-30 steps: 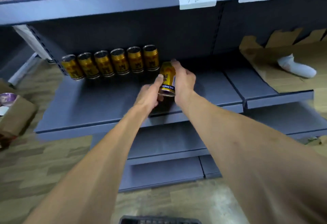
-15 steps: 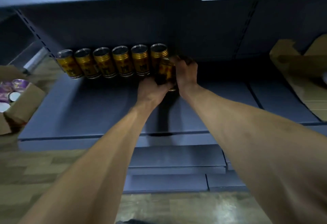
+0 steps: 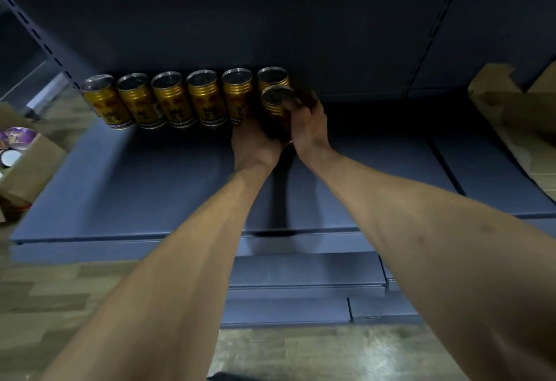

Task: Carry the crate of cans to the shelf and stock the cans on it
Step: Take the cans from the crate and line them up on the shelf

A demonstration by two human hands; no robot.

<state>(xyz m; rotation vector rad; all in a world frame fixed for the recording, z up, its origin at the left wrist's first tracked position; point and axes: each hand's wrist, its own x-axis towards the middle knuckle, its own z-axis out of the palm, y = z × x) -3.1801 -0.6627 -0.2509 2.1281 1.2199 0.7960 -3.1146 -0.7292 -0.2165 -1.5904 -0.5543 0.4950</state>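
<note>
Several gold cans [image 3: 171, 101] stand upright in a row along the back of the grey shelf [image 3: 144, 176]. One more gold can [image 3: 275, 101] is held upright just in front of the row's right end. My left hand [image 3: 255, 143] grips its lower left side and my right hand [image 3: 310, 125] curls round its right side. The can's lower half is hidden by my fingers and by shadow. A dark sliver at the bottom edge may be the crate [image 3: 228, 377].
A cardboard box [image 3: 27, 164] with purple-topped items sits on the floor at the left. Torn cardboard [image 3: 517, 116] lies on the shelf's right section. Lower shelf boards [image 3: 301, 278] jut out below. The wood-pattern floor [image 3: 301, 356] lies beneath.
Both hands have carried the can from mid-shelf back to the row's right end. The view has moved closer and tilted down, so the upper shelf and its labels have left the frame.
</note>
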